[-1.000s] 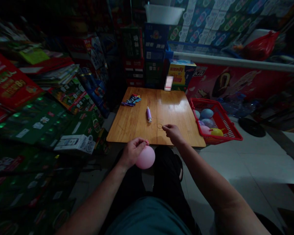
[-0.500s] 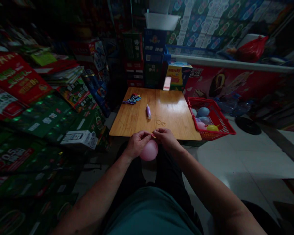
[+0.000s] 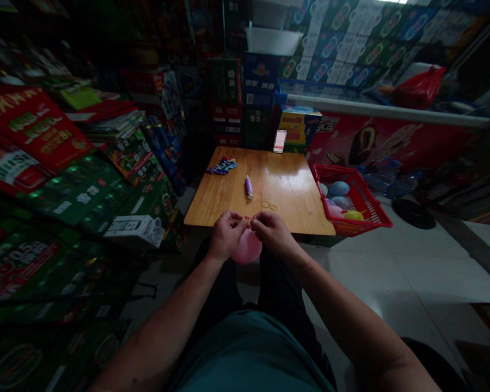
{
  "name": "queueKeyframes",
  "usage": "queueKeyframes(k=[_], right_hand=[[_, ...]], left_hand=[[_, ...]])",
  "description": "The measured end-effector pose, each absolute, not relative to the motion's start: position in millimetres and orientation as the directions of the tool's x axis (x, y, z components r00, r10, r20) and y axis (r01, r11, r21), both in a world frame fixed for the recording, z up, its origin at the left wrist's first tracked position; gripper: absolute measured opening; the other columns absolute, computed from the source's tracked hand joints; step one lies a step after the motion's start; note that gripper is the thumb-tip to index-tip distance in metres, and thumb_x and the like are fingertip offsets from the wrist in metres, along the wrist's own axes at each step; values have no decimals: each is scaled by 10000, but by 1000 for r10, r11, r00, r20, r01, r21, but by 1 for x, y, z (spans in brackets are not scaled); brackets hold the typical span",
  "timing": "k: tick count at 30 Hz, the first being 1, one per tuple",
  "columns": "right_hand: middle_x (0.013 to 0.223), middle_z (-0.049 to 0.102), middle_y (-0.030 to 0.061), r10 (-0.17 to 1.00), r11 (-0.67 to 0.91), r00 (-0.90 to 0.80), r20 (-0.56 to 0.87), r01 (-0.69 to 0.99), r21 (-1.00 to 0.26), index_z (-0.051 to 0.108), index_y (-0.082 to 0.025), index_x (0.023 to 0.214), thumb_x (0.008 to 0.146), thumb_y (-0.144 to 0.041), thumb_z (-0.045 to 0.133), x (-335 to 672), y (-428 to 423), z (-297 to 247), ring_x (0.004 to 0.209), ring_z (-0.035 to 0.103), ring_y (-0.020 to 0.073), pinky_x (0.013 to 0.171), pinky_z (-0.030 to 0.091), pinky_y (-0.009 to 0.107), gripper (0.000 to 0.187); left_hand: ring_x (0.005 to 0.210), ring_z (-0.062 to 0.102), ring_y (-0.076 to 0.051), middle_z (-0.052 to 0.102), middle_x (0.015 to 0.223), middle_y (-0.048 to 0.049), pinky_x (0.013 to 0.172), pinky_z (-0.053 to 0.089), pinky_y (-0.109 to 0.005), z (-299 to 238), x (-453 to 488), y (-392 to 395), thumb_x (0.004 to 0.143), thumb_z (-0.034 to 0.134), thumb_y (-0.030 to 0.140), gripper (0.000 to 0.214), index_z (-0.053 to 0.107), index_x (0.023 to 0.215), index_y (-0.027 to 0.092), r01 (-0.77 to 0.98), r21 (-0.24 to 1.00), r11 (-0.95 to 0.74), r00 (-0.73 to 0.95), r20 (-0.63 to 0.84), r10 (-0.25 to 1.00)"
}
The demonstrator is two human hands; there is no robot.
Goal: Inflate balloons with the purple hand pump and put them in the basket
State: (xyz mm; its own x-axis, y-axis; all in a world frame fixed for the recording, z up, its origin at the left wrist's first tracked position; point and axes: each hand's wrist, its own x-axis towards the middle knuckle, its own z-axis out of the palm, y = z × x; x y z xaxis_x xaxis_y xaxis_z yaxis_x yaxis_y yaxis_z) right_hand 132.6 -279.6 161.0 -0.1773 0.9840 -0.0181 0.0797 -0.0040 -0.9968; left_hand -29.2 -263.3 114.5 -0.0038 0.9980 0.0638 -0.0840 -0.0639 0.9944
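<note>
A pink inflated balloon (image 3: 246, 249) hangs below my two hands at the table's near edge. My left hand (image 3: 227, 234) pinches the balloon's neck from the left. On the other side, the fingers of my right hand (image 3: 270, 228) are pressed together at the neck; a thin band seems to be in them, too small to make out surely. Beyond them on the wooden table (image 3: 228, 190) lie a purple hand pump (image 3: 249, 187) and a couple of rubber bands (image 3: 268, 206). A heap of uninflated balloons (image 3: 222, 165) rests at the table's far left.
A red basket (image 3: 371, 204) with several inflated balloons stands right of the table. Boxes (image 3: 259, 81) are stacked behind it, with a phone-like white object (image 3: 280, 141) leaning there. Drink cartons (image 3: 81, 198) crowd the left. A freezer (image 3: 351, 133) stands at the back right.
The balloon's neck and red rim now stick up between my fingers. My right hand has shifted slightly over the balloon's right side, and the view has tilted a little.
</note>
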Motion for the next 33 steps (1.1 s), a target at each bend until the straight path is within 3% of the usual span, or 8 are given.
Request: queueKeyframes(k=[3, 9, 19, 27, 33], right_hand=[[614, 541, -28, 981, -21, -185, -51, 158, -987, 597, -185, 764, 878, -386, 655, 136, -277, 157, 546, 467, 107, 507, 326, 238, 238], [572, 464, -59, 927, -271, -267, -265, 15, -963, 519, -200, 724, 823, -348, 691, 146, -265, 146, 476, 380, 77, 457, 262, 226, 247], [533, 443, -61, 852, -408, -360, -381, 1, -913, 534, -186, 686, 753, -287, 728, 148, -251, 134, 437, 341, 56, 402, 198, 201, 229], [507, 462, -45, 861, -387, -347, -372, 26, -922, 525, -202, 644, 747, -325, 706, 139, -243, 122, 422, 356, 70, 402, 240, 213, 242], [557, 537, -27, 944, -189, -244, -224, 159, -969, 625, -169, 686, 805, -264, 704, 136, -241, 120, 500, 422, 86, 481, 266, 228, 172]], left_hand=[[806, 770, -220, 808, 934, -99, 745, 564, -303, 117, -32, -261, 763, 901, 412, 431, 682, 1037, 163, -196, 980, -20, 4, 21, 1000], [887, 783, -239, 821, 986, -121, 854, 594, -351, 119, -31, -266, 746, 935, 408, 414, 758, 1015, 148, -280, 960, 0, 43, 13, 999], [895, 758, -243, 815, 927, -72, 879, 585, -359, 108, -45, -264, 807, 872, 387, 217, 829, 917, 204, -65, 989, -132, 123, 139, 983], [940, 767, -264, 825, 977, -87, 903, 577, -364, 118, -48, -269, 856, 794, 372, 199, 854, 956, 211, 44, 994, -105, 344, 84, 935], [785, 734, -229, 787, 838, -63, 726, 542, -310, 115, -44, -261, 788, 821, 333, 160, 771, 844, 191, 127, 991, -50, 245, 18, 969]])
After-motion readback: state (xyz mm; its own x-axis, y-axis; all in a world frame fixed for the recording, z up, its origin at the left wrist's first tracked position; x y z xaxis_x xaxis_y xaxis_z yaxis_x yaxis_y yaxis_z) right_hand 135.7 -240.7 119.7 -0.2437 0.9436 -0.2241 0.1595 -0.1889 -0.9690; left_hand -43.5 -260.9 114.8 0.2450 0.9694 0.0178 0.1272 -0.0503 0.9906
